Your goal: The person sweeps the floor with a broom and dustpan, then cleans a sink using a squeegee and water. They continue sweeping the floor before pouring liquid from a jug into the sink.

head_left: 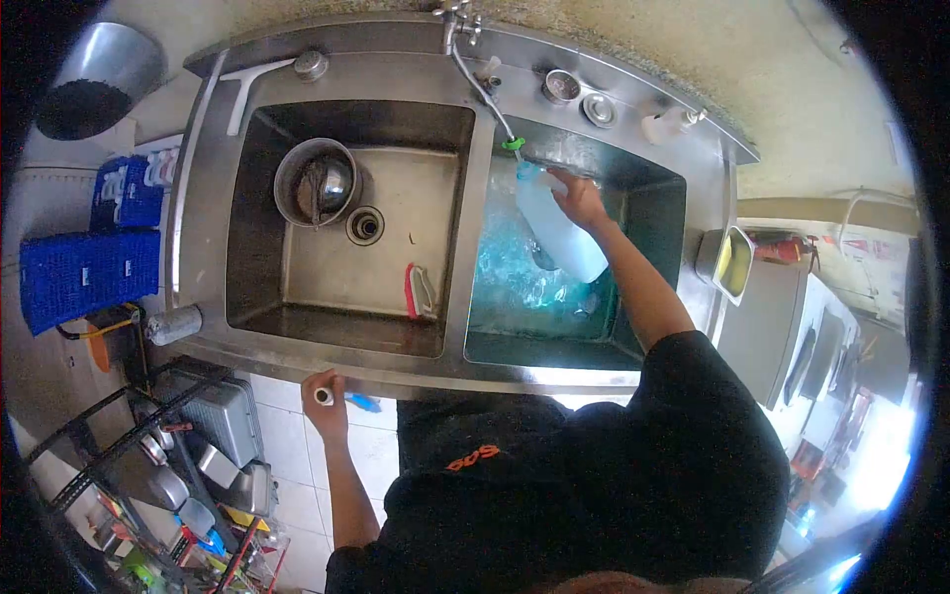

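My right hand (582,200) is closed round the handle of a translucent plastic jug (559,230). The jug tilts over the right basin, its mouth right under the green tip of the tap (513,144). Bluish, rippling water (505,267) covers that basin's floor. By the sink's front edge, my left hand (325,391) is closed on a small item with a round white, dark-centred end; a blue part (363,402) shows on its other side. Its kind I cannot make out.
In the left basin (396,178) are a metal pot (289,188) with a bowl inside and a red-edged cloth or pad (420,291). A white squeegee (240,99) and strainers (561,87) rest on the back ledge. Blue crates (79,277) and a black rack (79,475) stand left.
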{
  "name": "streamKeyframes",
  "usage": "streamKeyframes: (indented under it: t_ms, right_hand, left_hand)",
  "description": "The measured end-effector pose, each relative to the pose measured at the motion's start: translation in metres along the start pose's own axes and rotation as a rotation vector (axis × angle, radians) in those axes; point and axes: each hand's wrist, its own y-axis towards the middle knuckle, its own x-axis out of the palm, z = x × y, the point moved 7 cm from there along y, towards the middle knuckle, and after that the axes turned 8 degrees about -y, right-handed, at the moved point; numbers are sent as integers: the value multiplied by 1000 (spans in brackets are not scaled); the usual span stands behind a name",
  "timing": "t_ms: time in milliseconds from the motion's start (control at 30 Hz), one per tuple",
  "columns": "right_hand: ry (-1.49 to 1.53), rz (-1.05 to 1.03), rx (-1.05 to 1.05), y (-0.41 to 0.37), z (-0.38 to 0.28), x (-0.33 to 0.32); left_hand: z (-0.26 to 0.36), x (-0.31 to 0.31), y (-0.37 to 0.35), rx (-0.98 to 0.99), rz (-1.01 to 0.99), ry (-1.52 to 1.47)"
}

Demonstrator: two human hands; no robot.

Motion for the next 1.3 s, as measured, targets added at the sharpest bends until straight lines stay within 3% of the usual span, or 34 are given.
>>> streamKeyframes:
  t_ms: [200, 300, 400, 500, 633, 733, 867, 933, 967, 1000, 1100, 1300]
  right_hand:
    - [97, 187, -194, -7, -1, -3]
    - [140, 30, 7, -6, 4, -3]
    - [82, 134, -80, -3, 5, -3]
    - [76, 38, 13, 3, 8, 0]
    - [158, 122, -72, 11, 5, -4]
    - [134, 84, -24, 13, -1, -9]
    - [141, 66, -14, 13, 1, -10]
    - [133, 58, -30, 14, 4, -5]
    - [126, 39, -18, 14, 5, -3]
    - [120, 21, -5, 13, 6, -1]
    - [143, 76, -32, 11, 8, -2]
    - [93, -9, -40, 8, 11, -9]
  left_hand:
    - [12, 3, 4, -44, -85, 46]
    - [46, 10, 6, -27, -143, 91]
    - [52, 11, 5, 68, -161, 110]
    - [53, 9, 3, 78, -154, 113]
    - [51, 7, 0, 115, -169, 120]
    - [58, 8, 1, 27, -240, 106]
    - [82, -5, 17, -71, -487, 219]
    - [75, -19, 32, -141, -590, 402]
    - [84, -24, 47, -7, -554, 481]
    - [87, -26, 66, 0, -556, 489]
    - [168, -4, 148, 235, -445, 340]
    - [358, 160, 272, 834, -383, 237]
